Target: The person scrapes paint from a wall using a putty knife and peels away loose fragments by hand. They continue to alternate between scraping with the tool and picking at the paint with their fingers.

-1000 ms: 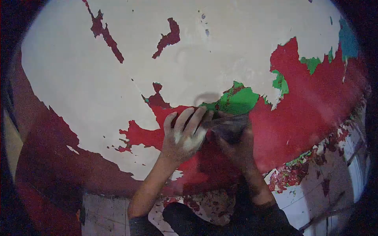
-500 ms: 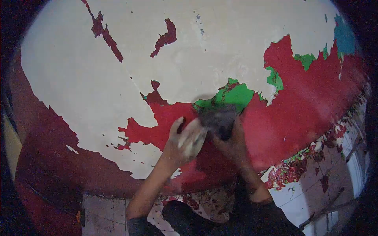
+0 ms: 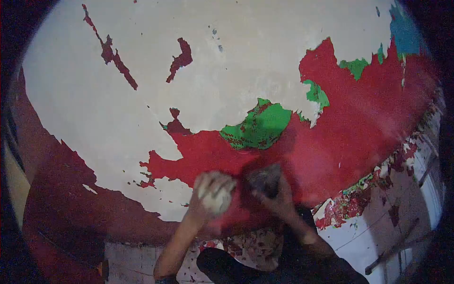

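Note:
My left hand (image 3: 208, 191), just left of the middle, has its fingers wrapped round a whitish lump (image 3: 217, 196) over the red part of a large surface. To its right, my right hand (image 3: 279, 194) grips a dark grey, blurred object (image 3: 264, 181), also over the red layer. The two hands are apart. Above them lies a green patch (image 3: 265, 125) between the red layer (image 3: 326, 146) and the off-white coating (image 3: 118, 118). Motion blurs both held objects, so their material is unclear.
The surface's curved lower edge carries red and green flakes (image 3: 345, 206). Below it is a pale tiled area (image 3: 359, 241) with scattered scraps. Dark bars stand at the lower right. A blue patch (image 3: 406, 38) shows at the upper right.
Both hands have moved down toward the near edge with what they hold. The dark object has left the green patch, which is now uncovered. The camera view has shifted slightly.

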The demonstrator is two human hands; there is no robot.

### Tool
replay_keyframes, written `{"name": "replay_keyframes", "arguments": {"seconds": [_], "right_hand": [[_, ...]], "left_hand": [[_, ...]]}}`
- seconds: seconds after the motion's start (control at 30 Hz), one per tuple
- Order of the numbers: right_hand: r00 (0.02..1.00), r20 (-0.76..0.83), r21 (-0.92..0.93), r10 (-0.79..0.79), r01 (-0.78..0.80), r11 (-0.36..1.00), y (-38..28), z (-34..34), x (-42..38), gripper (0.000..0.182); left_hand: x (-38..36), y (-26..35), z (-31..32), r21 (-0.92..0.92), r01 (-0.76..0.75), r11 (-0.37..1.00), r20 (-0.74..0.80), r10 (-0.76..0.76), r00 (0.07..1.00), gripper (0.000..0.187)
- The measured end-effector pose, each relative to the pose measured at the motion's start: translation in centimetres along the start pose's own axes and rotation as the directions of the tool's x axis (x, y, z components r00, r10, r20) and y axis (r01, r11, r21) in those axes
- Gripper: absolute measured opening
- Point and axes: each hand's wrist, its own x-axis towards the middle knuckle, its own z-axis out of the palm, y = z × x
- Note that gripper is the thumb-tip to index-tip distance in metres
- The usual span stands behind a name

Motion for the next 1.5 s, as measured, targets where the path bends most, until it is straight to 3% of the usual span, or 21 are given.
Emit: {"name": "replay_keyframes", "arguments": {"seconds": [0.07,0.17,0.27,0.37,0.47,0.57,0.67,0.77,0.87,0.97,1.07,1.17,1.27,1.37,1.5], "right_hand": [[0.956,-0.14,-0.247,-0.259,0.22,0.944,-0.7,-0.4,1.8,0.065],[0.928,-0.287,-0.029,-0.238,0.24,0.97,-1.5,-0.3,3.4,0.058],[0.856,-0.305,-0.18,-0.417,0.378,0.908,-2.1,0.6,3.8,0.045],[0.884,-0.257,-0.249,-0.39,0.329,0.911,-0.6,2.4,4.3,0.043],[0.93,-0.313,-0.042,-0.192,0.189,0.981,-1.8,3.9,4.5,0.049],[0.801,-0.462,-0.203,-0.381,0.323,0.924,-0.8,5.0,5.3,0.046],[0.848,-0.429,-0.113,-0.31,0.29,0.95,-2.6,4.7,5.4,0.048],[0.926,-0.294,-0.168,-0.238,0.195,0.966,-2.6,4.6,4.7,0.049],[0.998,-0.061,0.039,0.016,-0.014,0.999,0.6,6.1,2.6,0.051],[0.965,-0.186,0.247,-0.186,0.23,0.941,3.2,8.0,0.7,0.052],[0.941,-0.338,0.28,0.007,0.093,0.955,-0.4,6.4,1.4,0.055],[0.862,-0.417,0.016,-0.288,0.323,0.946,0.4,5.6,4.1,0.058],[0.901,-0.415,0.125,-0.127,0.195,0.973,-3.4,6.4,4.6,0.059],[0.792,-0.528,-0.024,-0.305,0.346,0.938,-3.3,8.4,4.9,0.044],[0.742,-0.649,0.115,-0.169,0.314,0.942,-3.1,9.7,5.7,0.052]], "left_hand": [[3.9,-0.1,-0.4,0.221,-0.037,0.975,-0.156,0.073,0.985,0.035],[7.6,-1.2,-0.3,0.439,-0.152,0.885,-0.118,0.225,0.967,0.035],[8.0,-2.7,-0.3,0.391,-0.3,0.87,-0.069,0.353,0.933,0.029],[7.8,-3.2,-1.0,0.346,-0.371,0.862,0.011,0.392,0.92,0.022],[7.7,-3.5,-0.3,0.344,-0.374,0.861,-0.019,0.405,0.914,0.015],[7.1,-3.6,0.5,0.329,-0.328,0.885,-0.093,0.376,0.922,0.014],[6.9,-3.7,0.5,0.323,-0.331,0.887,-0.073,0.372,0.925,0.018],[6.8,-3.6,-1.0,0.279,-0.332,0.901,-0.012,0.349,0.937,0.02],[2.8,-5.7,-0.5,0.174,-0.438,0.882,0.189,0.407,0.894,0.02],[1.0,-5.3,-2.0,0.067,-0.391,0.918,0.152,0.378,0.913,0.019],[3.2,-3.7,-3.3,0.181,-0.295,0.938,0.076,0.286,0.955,0.022],[7.1,-3.6,-3.7,0.283,-0.289,0.914,-0.006,0.304,0.953,0.028],[8.7,-4.5,-4.2,0.324,-0.359,0.875,0.027,0.371,0.928,0.03],[9.4,-5.4,-5.2,0.261,-0.451,0.853,0.122,0.434,0.892,0.026],[10.3,-5.4,-5.3,0.263,-0.486,0.833,0.114,0.473,0.873,0.022]]}}
